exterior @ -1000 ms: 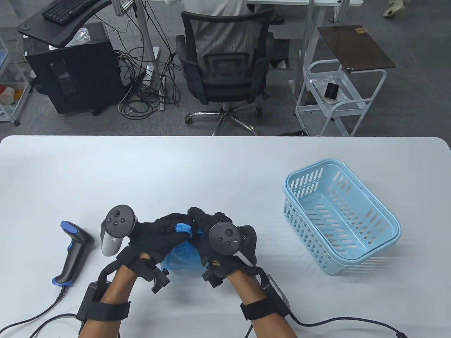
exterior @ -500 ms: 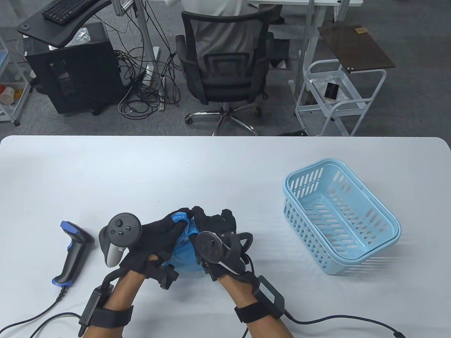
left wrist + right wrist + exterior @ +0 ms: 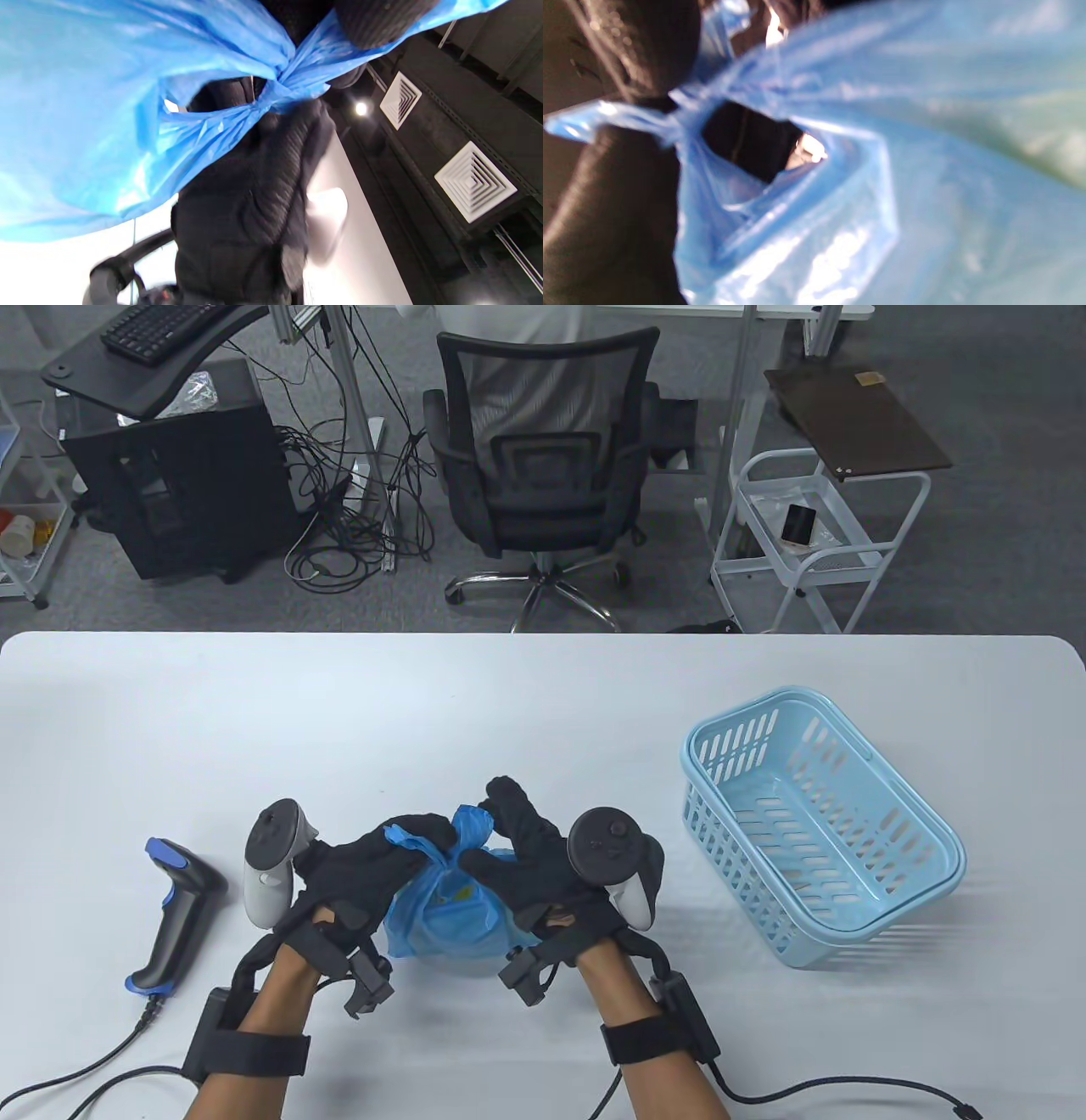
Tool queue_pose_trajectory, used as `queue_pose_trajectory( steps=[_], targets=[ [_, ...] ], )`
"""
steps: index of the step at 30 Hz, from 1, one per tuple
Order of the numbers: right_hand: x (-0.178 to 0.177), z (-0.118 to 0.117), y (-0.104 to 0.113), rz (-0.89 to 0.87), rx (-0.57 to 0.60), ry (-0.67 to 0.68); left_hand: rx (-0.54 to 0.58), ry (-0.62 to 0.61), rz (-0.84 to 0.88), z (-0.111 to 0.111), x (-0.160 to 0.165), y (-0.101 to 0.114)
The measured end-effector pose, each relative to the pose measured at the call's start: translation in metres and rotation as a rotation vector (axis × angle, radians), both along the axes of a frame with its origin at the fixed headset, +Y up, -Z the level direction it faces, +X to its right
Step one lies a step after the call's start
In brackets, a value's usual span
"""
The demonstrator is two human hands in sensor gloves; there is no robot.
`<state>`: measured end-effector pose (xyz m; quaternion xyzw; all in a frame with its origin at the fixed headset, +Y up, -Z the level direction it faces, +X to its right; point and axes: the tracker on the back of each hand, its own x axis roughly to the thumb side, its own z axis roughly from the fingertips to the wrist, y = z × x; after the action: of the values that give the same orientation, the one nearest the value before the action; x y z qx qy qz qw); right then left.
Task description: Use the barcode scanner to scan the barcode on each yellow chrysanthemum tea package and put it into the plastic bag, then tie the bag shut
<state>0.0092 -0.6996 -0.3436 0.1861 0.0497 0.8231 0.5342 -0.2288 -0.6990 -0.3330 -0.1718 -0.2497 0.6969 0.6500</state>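
A blue plastic bag (image 3: 441, 912) sits on the white table (image 3: 543, 712) between my two hands, with something yellow showing through its side. My left hand (image 3: 407, 838) pinches one bag handle on the left. My right hand (image 3: 492, 840) pinches the other handle on the right. The two handles cross in a twisted knot (image 3: 462, 836) above the bag. In the left wrist view the knot (image 3: 275, 84) shows drawn tight, with the bag (image 3: 85, 127) filling the left. The right wrist view shows the bag (image 3: 882, 169) close up and blurred. The black and blue barcode scanner (image 3: 174, 912) lies to the left.
A light blue plastic basket (image 3: 819, 827) stands on the right of the table and looks to hold nothing. The scanner's cable (image 3: 102, 1060) runs toward the front left edge. An office chair (image 3: 539, 466) and a white cart (image 3: 814, 534) stand beyond the far edge.
Both hands have drawn apart sideways, pulling the crossed handles into a tighter knot. The bag's body, hidden under the hands before, now shows between them.
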Motion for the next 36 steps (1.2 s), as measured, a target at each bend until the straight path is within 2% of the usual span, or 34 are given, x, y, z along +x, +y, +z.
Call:
queue_pose_trajectory(
  steps=[2,6,8,13,16,18,22,26,29,32,36],
  targets=[
    [-0.003,-0.003,-0.001,-0.060,-0.036,0.039,0.006,-0.008,-0.014,0.000,0.000,0.000],
    [-0.001,-0.002,0.005,-0.161,-0.028,-0.025,0.020,-0.042,-0.048,0.000,-0.001,0.001],
    [0.003,0.002,0.010,-0.205,-0.001,-0.094,0.037,-0.015,-0.044,0.001,-0.001,0.004],
    [0.010,0.010,0.015,-0.211,0.016,-0.085,0.104,0.094,-0.085,0.005,-0.006,0.013],
    [0.012,0.015,0.018,-0.155,0.056,-0.077,0.198,0.246,-0.216,0.010,-0.011,0.020],
    [0.014,0.018,0.023,-0.052,0.131,-0.110,0.244,0.344,-0.279,0.014,-0.013,0.025],
    [0.019,0.022,0.028,0.122,0.226,-0.234,0.248,0.528,-0.312,0.021,-0.018,0.029],
    [0.029,0.025,0.034,0.213,0.217,-0.345,0.213,0.672,-0.422,0.024,-0.027,0.030],
    [0.036,0.025,0.030,0.296,0.151,-0.398,0.164,0.699,-0.532,0.024,-0.035,0.025],
    [0.043,0.020,0.017,0.381,0.079,-0.439,0.131,0.741,-0.639,0.022,-0.050,0.018],
    [0.053,0.018,0.002,0.502,0.011,-0.494,0.075,0.711,-0.809,0.019,-0.066,0.004]
  ],
)
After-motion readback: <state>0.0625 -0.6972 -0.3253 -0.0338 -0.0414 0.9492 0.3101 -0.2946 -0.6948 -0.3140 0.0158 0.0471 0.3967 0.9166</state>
